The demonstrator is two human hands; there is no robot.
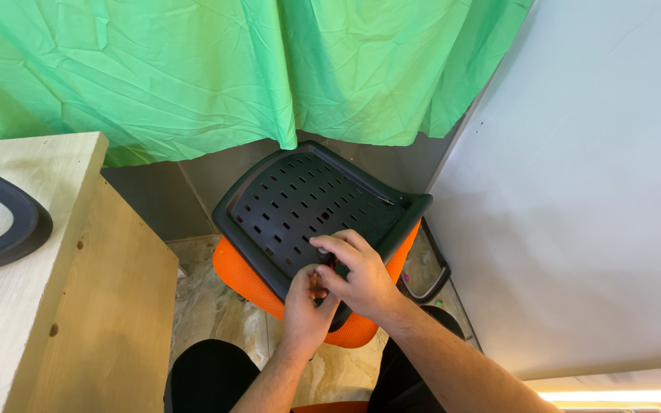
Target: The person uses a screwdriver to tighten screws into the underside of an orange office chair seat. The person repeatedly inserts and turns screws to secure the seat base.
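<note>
The black perforated plastic seat-back panel (307,206) is lying tilted across the orange mesh-fabric chair cushion (250,283), its slotted face turned upward and its near edge meeting both hands. The right hand (357,275) is arching over that near edge, fingers curled and pinching a small dark part against the panel; what the part is cannot be told. The left hand (307,306) is coming up from beneath the same edge, fingertips pressing together on the same spot. Judged from this, a fitting or fastening step at the panel's near edge is in hand; the next move is calling for steady alignment by both grips, since the fingers are hiding the joint.

Left of the panel, a pale wooden cabinet surface (24,252) is carrying a curved black armrest piece (9,222). Behind the panel, a crumpled green cloth backdrop (216,69) is hanging. Right of the panel, a plain white wall board (575,191) is crowding the elbow room, and a dark curved frame piece (430,283) is lying on the stone-patterned floor (208,306) just beside the cushion.
</note>
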